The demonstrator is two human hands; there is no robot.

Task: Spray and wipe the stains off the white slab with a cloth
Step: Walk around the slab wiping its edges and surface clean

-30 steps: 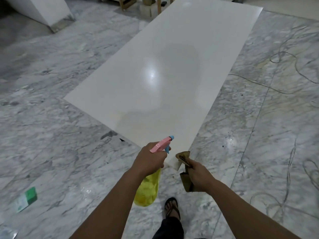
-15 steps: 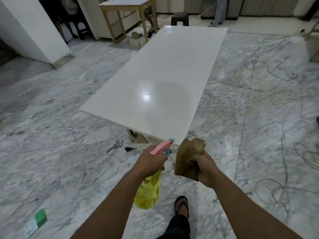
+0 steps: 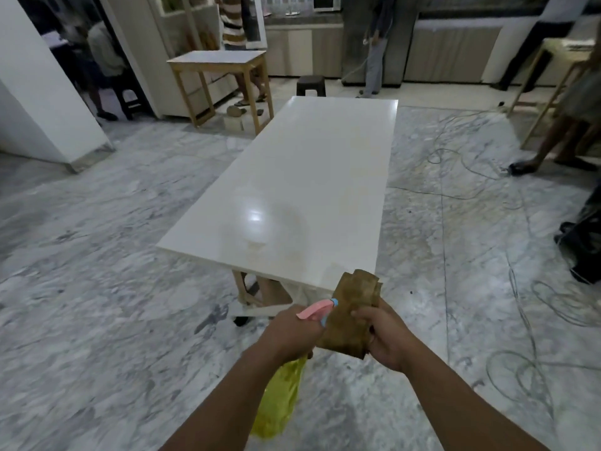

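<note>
The left hand (image 3: 292, 333) grips the light spray bottle (image 3: 279, 402) by its neck, while the right hand (image 3: 387, 336) bunches the soft, limp brown cloth (image 3: 354, 307) short of the slick, rigid white slab (image 3: 309, 190).

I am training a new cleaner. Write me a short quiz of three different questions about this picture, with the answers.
1. True or false: the left hand holds the spray bottle.
2. Which colour is the cloth in the right hand? A) white B) brown C) blue
3. Fill in: the white slab rests on a wooden ____ above the marble floor.

Key
1. True; its body is yellow and its head pink.
2. B. The cloth is folded and bunched in the fist.
3. Stand. Its legs show under the slab's near edge.
</note>
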